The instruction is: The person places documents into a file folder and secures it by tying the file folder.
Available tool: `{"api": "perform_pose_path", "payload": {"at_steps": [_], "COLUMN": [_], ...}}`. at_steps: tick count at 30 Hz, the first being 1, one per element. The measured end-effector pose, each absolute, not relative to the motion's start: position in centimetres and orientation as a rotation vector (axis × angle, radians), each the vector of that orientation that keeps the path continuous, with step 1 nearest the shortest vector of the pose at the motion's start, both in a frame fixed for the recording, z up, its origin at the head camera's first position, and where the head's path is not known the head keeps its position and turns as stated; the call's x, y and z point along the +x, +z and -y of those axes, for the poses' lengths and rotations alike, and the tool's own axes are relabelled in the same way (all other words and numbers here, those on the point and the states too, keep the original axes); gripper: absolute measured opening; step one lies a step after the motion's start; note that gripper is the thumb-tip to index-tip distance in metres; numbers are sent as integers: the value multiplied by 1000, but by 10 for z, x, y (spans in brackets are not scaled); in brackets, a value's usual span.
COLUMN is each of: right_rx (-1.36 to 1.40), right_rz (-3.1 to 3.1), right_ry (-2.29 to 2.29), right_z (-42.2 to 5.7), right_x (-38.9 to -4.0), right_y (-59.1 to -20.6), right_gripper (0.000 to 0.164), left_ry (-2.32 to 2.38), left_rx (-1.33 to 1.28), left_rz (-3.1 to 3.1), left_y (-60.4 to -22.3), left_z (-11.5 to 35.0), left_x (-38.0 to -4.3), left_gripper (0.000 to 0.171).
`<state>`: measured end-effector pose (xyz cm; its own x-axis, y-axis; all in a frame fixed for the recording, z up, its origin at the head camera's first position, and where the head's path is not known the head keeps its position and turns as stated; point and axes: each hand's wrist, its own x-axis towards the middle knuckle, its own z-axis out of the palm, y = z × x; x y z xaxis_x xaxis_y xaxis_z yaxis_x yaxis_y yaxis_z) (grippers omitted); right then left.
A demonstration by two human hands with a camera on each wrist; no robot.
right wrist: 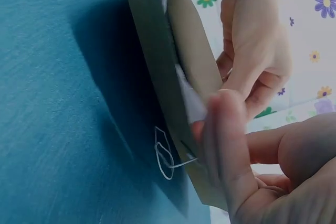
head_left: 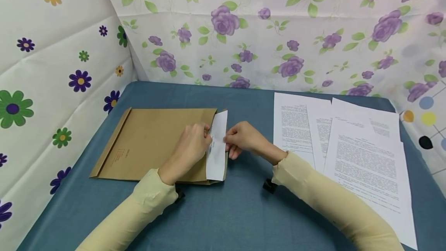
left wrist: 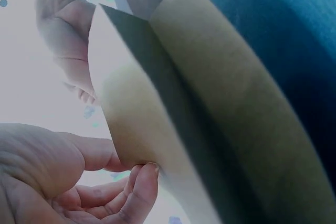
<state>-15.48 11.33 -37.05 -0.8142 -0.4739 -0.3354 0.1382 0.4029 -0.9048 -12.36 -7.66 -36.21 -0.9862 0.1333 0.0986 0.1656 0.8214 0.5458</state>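
A large brown paper envelope (head_left: 156, 138) lies on the table with its open end to the right, and a strip of white paper (head_left: 216, 154) shows in that mouth. My left hand (head_left: 189, 142) is over the open end; the left wrist view shows its thumb and fingers pinching the edge of the envelope's upper side (left wrist: 126, 93), lifting it from the lower side. My right hand (head_left: 245, 140) comes from the right, thumb and forefinger pinched at the paper's outer edge. In the right wrist view, a loop of white string (right wrist: 164, 156) hangs from the envelope's mouth beside the blurred right fingers.
Several printed sheets (head_left: 366, 162) lie overlapping on the right of the blue-covered table (head_left: 237, 220). Flowered cloth (head_left: 226, 49) hangs along the back and the sides. Small black pieces (head_left: 269, 186) show under both wrists.
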Motion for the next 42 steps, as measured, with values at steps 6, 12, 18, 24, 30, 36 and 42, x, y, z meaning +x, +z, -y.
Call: {"api": "perform_pose_path", "payload": {"at_steps": [6,12,18,24,30,36,42], "right_rx": [-234,-190,-184,-164,-156,-185,-208], "right_rz": [-2034,-1994,-1953,-1919,-1905,-1913,-1933], "right_ry": [-1466,-1519,-1547,-1578,-1602,-1621,-1617], "right_z": [-110,-101,-92,-87,-82,-78,-75], "right_x": [-157,-157,-158,-160,-160,-159,-157], "right_y": [-373,-378,-385,-392,-395,-397,-398], "right_gripper": [16,25,36,37,30,22,18], "left_ry": [-891,-931,-925,-934,-933,-935,-935], "left_rx": [-262,-307,-325,-326,-322,-309,-298], "left_rz": [2931,2923,2900,2897,2906,2910,2917], "left_y": [-362,-360,-359,-359,-358,-359,-359], "left_z": [76,75,75,76,77,77,77], "left_x": [-123,-123,-122,-122,-122,-123,-123], "left_gripper": [23,25,25,27,26,26,25]}}
